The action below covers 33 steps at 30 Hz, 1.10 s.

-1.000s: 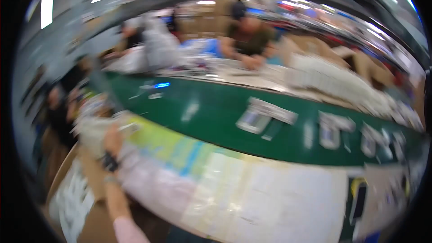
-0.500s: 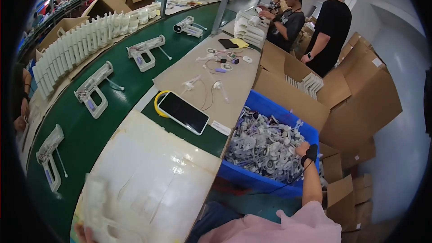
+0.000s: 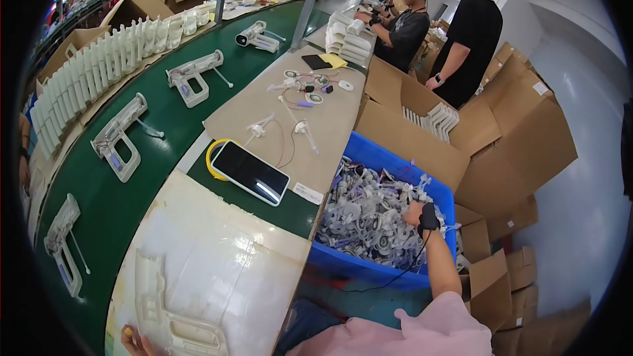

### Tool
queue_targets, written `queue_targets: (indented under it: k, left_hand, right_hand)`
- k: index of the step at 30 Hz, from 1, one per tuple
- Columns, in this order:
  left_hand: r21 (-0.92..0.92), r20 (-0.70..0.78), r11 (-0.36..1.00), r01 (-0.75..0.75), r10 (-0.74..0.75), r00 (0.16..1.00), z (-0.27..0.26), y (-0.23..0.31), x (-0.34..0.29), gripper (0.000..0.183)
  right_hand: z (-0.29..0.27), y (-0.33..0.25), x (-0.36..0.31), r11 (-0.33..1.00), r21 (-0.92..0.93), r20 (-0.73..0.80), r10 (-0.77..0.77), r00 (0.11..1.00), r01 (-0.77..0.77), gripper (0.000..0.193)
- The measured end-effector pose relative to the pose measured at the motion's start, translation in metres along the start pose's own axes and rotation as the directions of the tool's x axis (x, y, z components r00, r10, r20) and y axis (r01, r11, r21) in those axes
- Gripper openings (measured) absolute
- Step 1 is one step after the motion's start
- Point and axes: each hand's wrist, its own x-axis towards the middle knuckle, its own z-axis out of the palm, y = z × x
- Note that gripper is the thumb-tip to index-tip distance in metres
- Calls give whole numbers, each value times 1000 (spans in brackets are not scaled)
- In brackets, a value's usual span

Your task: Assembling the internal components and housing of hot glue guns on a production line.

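My left hand (image 3: 137,344) is at the lower left, partly cut off by the picture's edge. Its fingers are apart beside a pale, gun-shaped plastic housing half (image 3: 153,293), which lies on a white, glossy work board (image 3: 217,250). Something small and yellow shows at one fingertip. On the right, my right hand (image 3: 414,213) reaches into a blue bin (image 3: 379,271) filled with clear and white plastic parts with wires (image 3: 369,207). A black band with a cable (image 3: 428,217) wraps that hand and wrist. Its fingertips are hidden among the parts.
Several gun-shaped housings with parts inside (image 3: 119,138) lie along the green belt (image 3: 79,171). Beyond the board are a phone (image 3: 250,173), a yellow ring (image 3: 212,158) and loose wired parts (image 3: 306,89). Cardboard boxes (image 3: 412,138) stand right; two people (image 3: 469,46) are behind.
The housing half, blurred by motion before, now lies sharp on the board beside my left hand. My right hand stays in the bin among the parts. The whole view has shifted slightly.
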Motion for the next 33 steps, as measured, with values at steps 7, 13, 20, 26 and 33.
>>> queue_targets:
  k: [7, 13, 20, 26, 33]
  left_hand:
    - [-56, 2, 996, -64, 64, 998, -1, -30, 8, 37]
    - [9, 19, 995, -102, 102, 995, 2, -13, 1, 35]
    - [-85, 66, 984, -154, 159, 985, 27, -8, 11, 36]
    - [86, 31, 979, -184, 182, 983, -5, -18, 4, 35]
    - [69, 54, 964, -257, 254, 966, -5, -19, 4, 33]
  right_hand:
    - [15, 11, 12, 888, 399, -286, -116, 951, 228, 28]
    - [-19, -98, 18, 662, 49, -674, -531, 514, 748, 46]
    - [-25, -170, -20, 597, -168, -251, -795, 552, 784, 38]
    - [-73, -148, -4, 728, 193, -491, -509, 707, 658, 18]
    - [-192, -57, 48, -163, 838, -430, 391, 814, 521, 38]
